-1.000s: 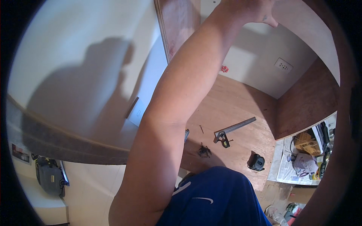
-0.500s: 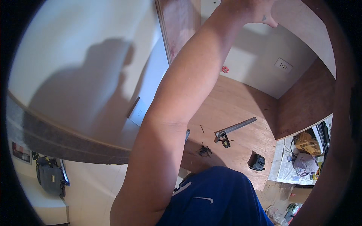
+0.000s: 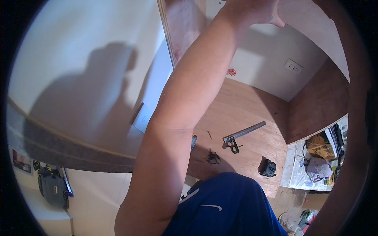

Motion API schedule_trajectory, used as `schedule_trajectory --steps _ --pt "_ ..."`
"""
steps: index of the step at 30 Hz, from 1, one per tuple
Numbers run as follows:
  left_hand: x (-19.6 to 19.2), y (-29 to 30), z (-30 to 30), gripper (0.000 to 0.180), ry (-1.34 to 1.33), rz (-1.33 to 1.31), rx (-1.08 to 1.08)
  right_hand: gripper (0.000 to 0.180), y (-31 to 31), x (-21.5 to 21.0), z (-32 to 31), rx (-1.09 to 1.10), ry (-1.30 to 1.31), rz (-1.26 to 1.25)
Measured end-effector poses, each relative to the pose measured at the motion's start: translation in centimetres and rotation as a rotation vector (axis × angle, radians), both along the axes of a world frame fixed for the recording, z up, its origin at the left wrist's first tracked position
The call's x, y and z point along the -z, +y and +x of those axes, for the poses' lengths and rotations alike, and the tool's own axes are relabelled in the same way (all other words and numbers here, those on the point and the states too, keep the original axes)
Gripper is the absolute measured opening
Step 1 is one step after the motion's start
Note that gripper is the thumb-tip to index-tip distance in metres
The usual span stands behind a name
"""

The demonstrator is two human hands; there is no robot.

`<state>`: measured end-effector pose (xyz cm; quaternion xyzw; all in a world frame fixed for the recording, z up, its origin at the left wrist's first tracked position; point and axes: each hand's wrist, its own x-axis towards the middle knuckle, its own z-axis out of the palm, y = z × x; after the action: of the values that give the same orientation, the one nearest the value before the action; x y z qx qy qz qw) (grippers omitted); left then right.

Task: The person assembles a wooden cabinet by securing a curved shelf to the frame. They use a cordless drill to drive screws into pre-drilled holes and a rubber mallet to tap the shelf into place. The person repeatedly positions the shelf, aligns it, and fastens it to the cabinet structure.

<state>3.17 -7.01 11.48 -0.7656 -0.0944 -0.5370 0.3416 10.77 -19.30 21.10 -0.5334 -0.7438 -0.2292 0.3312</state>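
A: Quick Q: where's our bare L hand (image 3: pixel 263 11) rn?
B: Up at the top edge of view, thumb against or just beside the smooth, pale, flat panel (image 3: pixel 311 23); can't tell which. Panel's upper R of view, up & R of the white, rectangular socket plate (image 3: pixel 293 66).
A: Fingers?
B: Thumb's out to the side; rest are cut off, so can't tell if they're spread or pinching. R hand's OOV.
A: How do we do this bit well, then?
B: If we're steadying the panel, we'd want even pressure, fingers wide, load shared btwn both hands, b/c a long reach prob. tires us fast.
A: Tools?
B: Black-headed, grey metal combination square (image 3: pixel 245 131) & small heap of dark, thin screws (image 3: pixel 213 158) lie on the reddish-brown plywood floor (image 3: pixel 252 98); best we don't knock 'em.
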Motion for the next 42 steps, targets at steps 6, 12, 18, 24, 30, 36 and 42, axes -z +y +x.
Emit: schedule_trajectory --steps 6,12,18,24,30,36,42 --pt "0.3 -1.1 2.0 0.100 0.031 -0.062 0.034 0.029 -1.4 1.5 3.9 0.098 0.037 0.021" --pt "-0.6 0.2 -1.8 0.101 0.058 0.001 -0.113 0.027 -7.2 11.6 10.7 -0.128 0.431 0.159" --pt "-1.8 2.1 1.8 0.105 0.068 0.016 -0.258 0.039 -17.4 30.9 16.1 -0.301 1.353 -0.097" --pt "-1.3 2.0 1.1 0.108 0.083 0.014 -0.312 0.035 -17.9 32.3 22.0 -0.021 1.682 -0.225" --pt "-1.9 2.0 1.6 0.110 0.080 0.055 -0.292 0.035 -15.2 25.3 24.6 -0.233 1.753 -0.174" --pt "-2.7 2.4 1.9 0.111 0.046 0.007 -0.284 0.037 -14.8 23.1 24.7 -0.237 1.681 -0.114" --pt "-3.0 2.0 0.7 0.110 0.091 0.042 -0.273 0.039 -14.4 25.0 24.6 -0.287 1.701 -0.145"
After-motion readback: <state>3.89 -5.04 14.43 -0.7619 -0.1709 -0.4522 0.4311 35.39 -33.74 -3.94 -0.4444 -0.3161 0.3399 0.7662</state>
